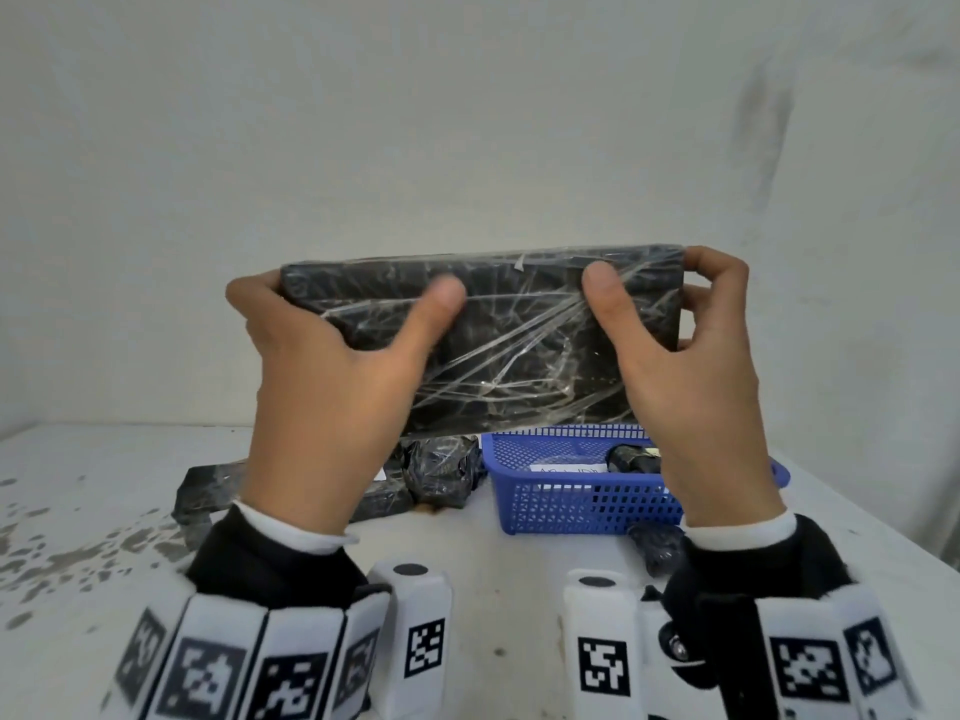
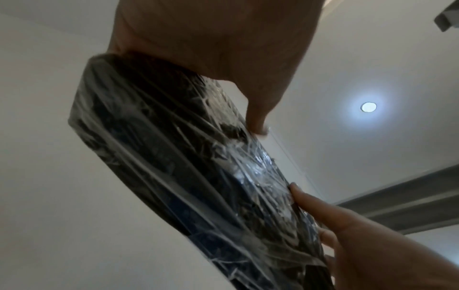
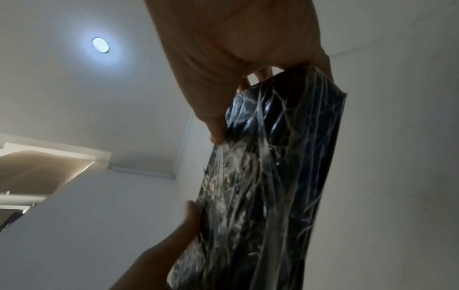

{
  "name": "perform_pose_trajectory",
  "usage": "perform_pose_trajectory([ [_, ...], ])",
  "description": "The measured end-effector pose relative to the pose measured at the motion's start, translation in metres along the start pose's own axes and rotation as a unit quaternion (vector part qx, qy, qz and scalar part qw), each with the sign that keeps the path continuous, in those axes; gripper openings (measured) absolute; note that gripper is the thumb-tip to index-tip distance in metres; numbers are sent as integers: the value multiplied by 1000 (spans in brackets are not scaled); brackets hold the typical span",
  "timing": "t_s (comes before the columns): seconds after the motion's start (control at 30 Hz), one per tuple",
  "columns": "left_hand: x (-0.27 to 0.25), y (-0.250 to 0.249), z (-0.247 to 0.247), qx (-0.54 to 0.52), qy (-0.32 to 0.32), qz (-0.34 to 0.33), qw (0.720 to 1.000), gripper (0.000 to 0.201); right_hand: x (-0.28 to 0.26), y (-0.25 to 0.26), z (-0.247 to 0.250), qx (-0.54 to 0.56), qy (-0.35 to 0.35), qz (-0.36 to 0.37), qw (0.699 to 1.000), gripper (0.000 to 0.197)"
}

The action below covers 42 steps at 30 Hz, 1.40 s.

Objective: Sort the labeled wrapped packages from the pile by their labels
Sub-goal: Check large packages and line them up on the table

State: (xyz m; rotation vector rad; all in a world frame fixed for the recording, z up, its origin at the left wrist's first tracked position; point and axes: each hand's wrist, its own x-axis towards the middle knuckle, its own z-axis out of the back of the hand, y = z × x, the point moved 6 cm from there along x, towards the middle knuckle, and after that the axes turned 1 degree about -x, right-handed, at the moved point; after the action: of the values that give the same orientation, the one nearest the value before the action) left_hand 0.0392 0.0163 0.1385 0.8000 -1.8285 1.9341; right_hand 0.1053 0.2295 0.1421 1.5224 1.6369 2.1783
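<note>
Held up in front of the wall, well above the table (image 1: 467, 563): one flat black package (image 1: 498, 335) under crinkled clear film, long side level, no label legible on the near face. Left hand (image 1: 332, 387) clamped on its 9 o'clock end, thumb across the front, fingers curled behind. Right hand (image 1: 696, 387) clamped on the 3 o'clock end the same way. Below, at 6 o'clock, a pile of black wrapped packages (image 1: 436, 475) on the table; just beside it toward 3 o'clock, a blue basket (image 1: 571, 506) holding a dark bundle and a white slip.
</note>
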Motion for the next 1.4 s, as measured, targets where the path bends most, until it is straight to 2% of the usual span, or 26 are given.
perform_pose_trajectory([
  [0.17,-1,2,-5,48,16,-30,998,88,-2,5,1,-33,-10,14,999,65],
  [0.3,-3,-2,-8,64,31,-56,996,90,-2,6,2,-103,4,42,994,99],
  [0.43,-4,-3,-8,79,38,-73,993,108,-3,5,-2,-131,51,41,989,116],
  [0.57,-1,0,-3,68,19,-51,996,92,-7,6,-8,-174,57,45,982,129],
  [0.67,1,1,0,72,-11,-34,997,90,-10,7,-11,-176,43,45,982,122],
  [0.87,0,-3,4,41,-55,-50,996,92,-11,5,-13,-137,29,19,990,103],
  [0.97,-2,-5,5,36,-69,-55,995,92,-11,4,-12,-147,25,4,989,106],
  [1.03,-3,-5,6,37,-70,-54,995,87,-10,4,-11,-148,31,-20,988,108],
  [1.13,-7,-7,6,65,-74,-46,994,76,-8,0,-10,-118,31,-54,991,101],
  [1.23,-6,-7,7,49,-48,-39,997,75,-5,-5,-9,-59,29,-56,996,92],
  [1.33,1,-2,10,24,-10,-29,999,95,-2,-12,-8,20,37,-85,996,80],
  [1.4,5,1,13,8,-2,-28,1000,89,1,-14,-5,31,30,-75,996,82],
])
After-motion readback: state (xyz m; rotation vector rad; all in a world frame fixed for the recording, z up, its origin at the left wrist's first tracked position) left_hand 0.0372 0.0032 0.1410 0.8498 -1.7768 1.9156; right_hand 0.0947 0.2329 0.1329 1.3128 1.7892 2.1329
